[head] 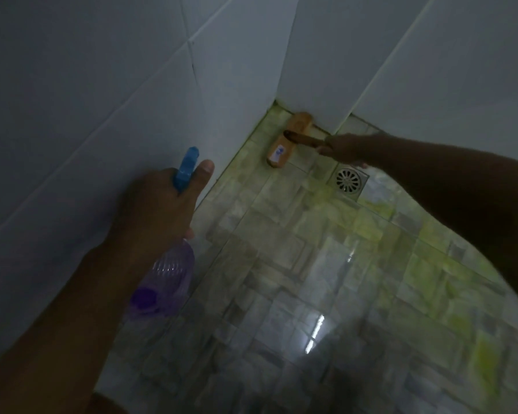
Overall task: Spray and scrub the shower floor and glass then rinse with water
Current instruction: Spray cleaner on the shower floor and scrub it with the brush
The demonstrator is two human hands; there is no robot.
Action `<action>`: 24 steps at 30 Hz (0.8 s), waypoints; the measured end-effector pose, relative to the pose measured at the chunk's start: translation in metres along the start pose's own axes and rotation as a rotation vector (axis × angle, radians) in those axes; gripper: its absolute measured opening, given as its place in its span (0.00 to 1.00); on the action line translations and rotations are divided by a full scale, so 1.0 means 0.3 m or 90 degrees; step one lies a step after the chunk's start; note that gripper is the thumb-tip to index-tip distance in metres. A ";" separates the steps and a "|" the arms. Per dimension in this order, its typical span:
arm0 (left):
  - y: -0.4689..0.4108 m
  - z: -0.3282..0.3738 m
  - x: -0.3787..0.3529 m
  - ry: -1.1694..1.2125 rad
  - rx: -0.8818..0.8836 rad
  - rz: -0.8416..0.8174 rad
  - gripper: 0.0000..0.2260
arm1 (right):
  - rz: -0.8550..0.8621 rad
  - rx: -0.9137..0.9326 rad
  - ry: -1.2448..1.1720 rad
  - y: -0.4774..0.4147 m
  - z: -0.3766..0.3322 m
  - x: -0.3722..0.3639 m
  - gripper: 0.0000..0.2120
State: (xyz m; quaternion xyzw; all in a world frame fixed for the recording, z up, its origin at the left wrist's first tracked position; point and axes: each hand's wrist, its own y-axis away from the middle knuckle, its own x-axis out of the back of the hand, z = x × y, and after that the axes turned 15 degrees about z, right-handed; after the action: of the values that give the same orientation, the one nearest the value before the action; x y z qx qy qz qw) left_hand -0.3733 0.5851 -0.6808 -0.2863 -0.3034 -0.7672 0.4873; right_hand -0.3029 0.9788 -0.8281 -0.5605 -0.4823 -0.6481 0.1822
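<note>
Two walls of large pale tiles are seen meeting in the far corner, with thin grout lines drawn across them and a darker, stained seam traced along their foot. A round metal drain grate, slotted like a fan, is set in a square frame near that corner, to the right. A bright streak of reflected light is caught lower down in the nearer part of the view.
</note>
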 end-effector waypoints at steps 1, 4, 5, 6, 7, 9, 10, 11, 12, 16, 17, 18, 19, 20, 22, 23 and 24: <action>0.000 -0.006 -0.005 -0.001 -0.002 -0.001 0.32 | 0.008 -0.005 -0.002 -0.047 -0.037 0.013 0.26; 0.000 -0.016 -0.016 -0.016 -0.019 0.000 0.30 | 0.018 -0.031 0.000 -0.094 -0.133 0.035 0.24; -0.002 -0.019 -0.023 -0.016 -0.026 -0.003 0.30 | 0.027 -0.043 -0.010 -0.077 -0.160 0.037 0.23; 0.000 -0.023 -0.025 -0.010 -0.030 -0.003 0.30 | 0.039 -0.062 -0.033 -0.062 -0.181 0.027 0.22; -0.001 -0.026 -0.030 0.005 -0.028 -0.007 0.31 | 0.039 -0.084 -0.060 -0.043 -0.200 0.007 0.20; 0.004 -0.026 -0.037 0.032 -0.013 -0.019 0.34 | 0.035 -0.089 -0.122 0.018 -0.226 -0.049 0.21; 0.007 -0.025 -0.039 0.036 -0.005 -0.031 0.35 | 0.039 -0.088 -0.152 0.063 -0.238 -0.087 0.21; 0.012 -0.021 -0.040 0.037 0.001 -0.047 0.37 | 0.036 -0.092 -0.177 0.127 -0.250 -0.122 0.21; 0.017 -0.019 -0.043 0.038 0.009 -0.060 0.38 | 0.030 -0.092 -0.190 0.195 -0.259 -0.157 0.20; 0.031 -0.003 -0.058 0.031 0.037 -0.079 0.35 | 0.018 -0.110 -0.183 0.462 -0.263 -0.251 0.22; 0.041 0.003 -0.060 0.031 0.045 -0.080 0.34 | 0.017 -0.125 -0.183 0.505 -0.254 -0.262 0.23; 0.046 0.007 -0.065 0.035 0.055 -0.081 0.34 | 0.013 -0.138 -0.184 0.539 -0.249 -0.265 0.23; 0.048 0.008 -0.070 0.039 0.063 -0.080 0.34 | 0.009 -0.156 -0.191 0.558 -0.246 -0.267 0.23; 0.053 0.010 -0.071 0.040 0.063 -0.077 0.35 | 0.006 -0.170 -0.197 0.580 -0.250 -0.266 0.23; 0.061 0.007 -0.076 0.025 0.044 -0.083 0.36 | 0.000 -0.190 -0.206 0.615 -0.268 -0.264 0.22; 0.063 0.002 -0.077 0.009 0.031 -0.090 0.37 | -0.006 -0.194 -0.199 0.626 -0.280 -0.266 0.21; 0.067 0.000 -0.075 -0.005 0.022 -0.097 0.37 | -0.007 -0.197 -0.196 0.639 -0.292 -0.265 0.21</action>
State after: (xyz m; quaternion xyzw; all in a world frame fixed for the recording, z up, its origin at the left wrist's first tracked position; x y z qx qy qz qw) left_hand -0.3465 0.5911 -0.6936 -0.2567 -0.3393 -0.7955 0.4313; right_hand -0.1777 0.7922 -0.8110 -0.6713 -0.4026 -0.6221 0.0146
